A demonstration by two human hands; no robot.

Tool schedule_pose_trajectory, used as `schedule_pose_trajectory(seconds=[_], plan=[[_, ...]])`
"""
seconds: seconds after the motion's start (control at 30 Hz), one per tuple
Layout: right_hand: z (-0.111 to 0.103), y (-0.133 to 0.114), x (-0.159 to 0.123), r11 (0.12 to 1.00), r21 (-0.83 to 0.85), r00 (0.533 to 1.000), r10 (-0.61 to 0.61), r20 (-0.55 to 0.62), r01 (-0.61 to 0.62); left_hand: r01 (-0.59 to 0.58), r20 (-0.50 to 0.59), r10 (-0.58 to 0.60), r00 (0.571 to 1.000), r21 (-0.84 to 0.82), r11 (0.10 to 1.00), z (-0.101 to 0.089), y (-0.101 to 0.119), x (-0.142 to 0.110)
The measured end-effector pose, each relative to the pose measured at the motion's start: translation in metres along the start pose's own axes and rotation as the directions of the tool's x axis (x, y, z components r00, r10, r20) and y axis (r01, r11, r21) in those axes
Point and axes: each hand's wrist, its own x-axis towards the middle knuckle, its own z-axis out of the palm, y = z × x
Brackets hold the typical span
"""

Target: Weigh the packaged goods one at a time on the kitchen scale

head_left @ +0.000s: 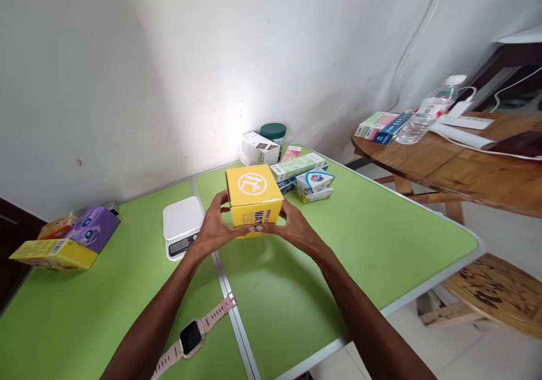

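Observation:
Between my two hands is a yellow cardboard box (253,192) with a white logo on its top and blue lettering on its front. My left hand (215,227) grips its left side, and my right hand (292,227) grips its right side, the thumbs meeting low on the front. Whether the box touches the table or hangs just above it, I cannot tell. Left of the box sits a white kitchen scale (183,222) with a small display. A smartwatch (191,337) with a pink strap lies below my left hand, partly hidden by the forearm.
Several small boxes (298,166) and a green-lidded jar (273,132) stand behind on the green folding table (381,222). Purple (95,227) and yellow packages (59,254) lie at the left. A round wooden table (457,165) at the right holds a plastic bottle (427,114); a stool (495,289) stands below.

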Motion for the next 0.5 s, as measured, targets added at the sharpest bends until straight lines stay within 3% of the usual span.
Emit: schedule_pose_trajectory(seconds=[0.1,0.2,0.5], plan=[[-0.023,0.018,-0.010,0.999,0.012,0.998,0.053,-0.026,-0.053,0.062,0.022,-0.062,0.998,-0.030,0.998,0.037,-0.016,0.010],[-0.032,0.040,-0.008,0.998,0.009,0.996,0.061,-0.058,-0.061,0.097,-0.051,-0.099,0.994,-0.051,0.994,0.060,-0.038,0.018],[-0.022,0.083,0.035,0.972,-0.230,0.986,-0.073,-0.152,0.037,0.087,-0.312,-0.069,0.948,0.045,0.995,0.073,-0.074,0.059]])
